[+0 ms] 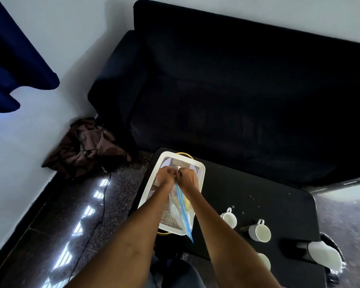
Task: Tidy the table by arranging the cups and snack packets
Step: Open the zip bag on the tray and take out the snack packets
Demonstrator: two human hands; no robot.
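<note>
Right, both hands are over the white tray [147, 191] at the left end of the black table [258, 196]. My left hand [165, 177] and right hand [187, 178] sit knuckle to knuckle, each grip pinched on the far end of a clear snack packet [180, 206] with a blue zip strip. The packet runs back toward me along the tray, its near corner poking past the tray's near rim. Off to the right, well apart from the tray, two white cups [229, 219] [259, 232] lie tipped on their sides, with a third cup [265, 261] nearer me. A dark sofa [247, 96] stands beyond the table's far edge.
</note>
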